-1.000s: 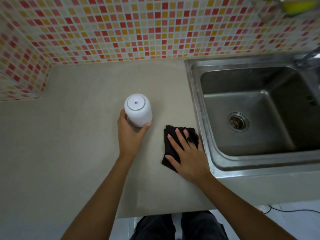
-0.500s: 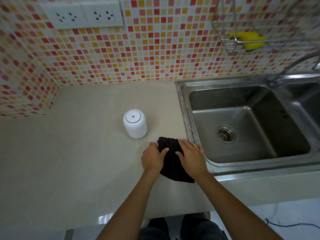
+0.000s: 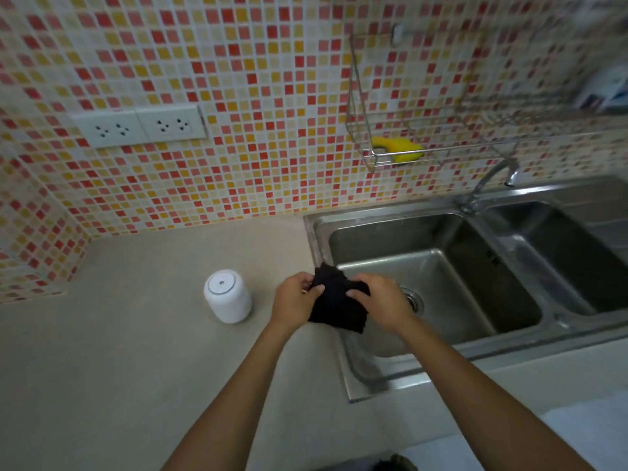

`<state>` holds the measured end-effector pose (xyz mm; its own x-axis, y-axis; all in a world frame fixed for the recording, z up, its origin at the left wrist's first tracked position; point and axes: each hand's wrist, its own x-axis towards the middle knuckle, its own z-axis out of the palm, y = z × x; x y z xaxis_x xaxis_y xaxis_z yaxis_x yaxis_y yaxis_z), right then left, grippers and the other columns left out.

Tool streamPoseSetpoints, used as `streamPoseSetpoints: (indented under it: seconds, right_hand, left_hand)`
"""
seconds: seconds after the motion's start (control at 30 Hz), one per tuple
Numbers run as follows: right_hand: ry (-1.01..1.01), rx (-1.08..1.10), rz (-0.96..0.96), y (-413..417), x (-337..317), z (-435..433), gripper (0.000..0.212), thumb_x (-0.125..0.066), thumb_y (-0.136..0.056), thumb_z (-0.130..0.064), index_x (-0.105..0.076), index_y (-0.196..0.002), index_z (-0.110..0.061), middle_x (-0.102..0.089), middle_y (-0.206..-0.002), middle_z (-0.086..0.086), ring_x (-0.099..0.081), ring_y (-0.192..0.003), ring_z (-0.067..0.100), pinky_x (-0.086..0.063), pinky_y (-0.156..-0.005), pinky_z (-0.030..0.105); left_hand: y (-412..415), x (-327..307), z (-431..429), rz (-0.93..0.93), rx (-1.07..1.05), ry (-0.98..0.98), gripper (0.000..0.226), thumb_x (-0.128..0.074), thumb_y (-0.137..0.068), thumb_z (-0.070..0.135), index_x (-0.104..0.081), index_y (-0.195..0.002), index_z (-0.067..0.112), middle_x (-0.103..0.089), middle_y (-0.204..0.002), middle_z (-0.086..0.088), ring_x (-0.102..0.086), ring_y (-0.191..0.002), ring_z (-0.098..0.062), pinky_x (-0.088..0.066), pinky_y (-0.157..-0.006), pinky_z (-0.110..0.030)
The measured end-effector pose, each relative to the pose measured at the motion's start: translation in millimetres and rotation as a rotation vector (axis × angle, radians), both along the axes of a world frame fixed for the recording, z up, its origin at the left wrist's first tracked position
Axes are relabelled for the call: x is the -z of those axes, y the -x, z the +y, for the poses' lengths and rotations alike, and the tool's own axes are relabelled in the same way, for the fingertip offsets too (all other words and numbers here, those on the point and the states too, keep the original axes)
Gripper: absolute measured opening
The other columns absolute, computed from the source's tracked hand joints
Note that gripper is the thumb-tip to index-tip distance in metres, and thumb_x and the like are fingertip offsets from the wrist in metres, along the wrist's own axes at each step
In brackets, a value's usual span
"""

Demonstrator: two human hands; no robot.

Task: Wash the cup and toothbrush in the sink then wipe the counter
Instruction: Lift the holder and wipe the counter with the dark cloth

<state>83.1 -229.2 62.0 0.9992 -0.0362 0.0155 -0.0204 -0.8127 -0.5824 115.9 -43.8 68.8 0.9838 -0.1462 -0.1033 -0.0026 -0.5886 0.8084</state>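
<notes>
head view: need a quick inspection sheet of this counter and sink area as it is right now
Surface: counter, beige and plain; whether it is wet cannot be told.
Job's things: white cup stands upside down on the counter, left of the hands, untouched; black cloth is held at the left rim of the sink; toothbrush not seen.
Clutter: nothing seen.
Hands: left hand and right hand both grip the black cloth.
Cables: nothing seen.
Surroundings: tiled wall with a wall socket; wire rack holding a yellow sponge; faucet between two basins.
</notes>
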Motion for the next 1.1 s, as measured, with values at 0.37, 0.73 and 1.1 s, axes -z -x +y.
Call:
streamPoseSetpoints:
  seconds: [0.37, 0.73, 1.1]
  right_hand:
    - [-0.258, -0.093, -0.103, -46, -122, -188, 0.017, -0.071, -0.084, -0.026, -0.068, -0.101, -0.027, -0.070, -0.099, -0.007, -0.064, -0.093, 0.008, -0.054, -0.084, 0.034]
    - [-0.363, -0.127, -0.292, -145, -231, -305, 0.023, -0.078, -0.078, -0.022, -0.068, -0.099, -0.024, -0.068, -0.105, -0.005, -0.062, -0.101, 0.009, -0.051, -0.088, 0.029]
    - [-0.200, -0.182, -0.201, -236, -191, -317, 0.016, -0.078, -0.078, -0.025, -0.067, -0.091, -0.022, -0.062, -0.098, -0.006, -0.057, -0.101, 0.015, -0.045, -0.083, 0.030]
  left_hand:
    - [-41, -100, -176, -0.293, -0.039, 0.179, 0.009, -0.062, -0.092, 0.024, -0.056, -0.086, 0.022, -0.061, -0.077, 0.008, -0.061, -0.074, -0.012, -0.045, -0.065, -0.027]
    - [-115, -193, -289, -0.469, -0.105, 0.300, 0.019, -0.062, -0.092, 0.017, -0.045, -0.101, 0.018, -0.052, -0.075, 0.008, -0.054, -0.069, -0.007, -0.046, -0.062, -0.027]
    - [-179, -171, -304, -0.355, -0.041, -0.011, 0.003, -0.058, -0.095, 0.014, -0.059, -0.095, 0.012, -0.062, -0.099, -0.008, -0.058, -0.092, -0.024, -0.036, -0.065, -0.025]
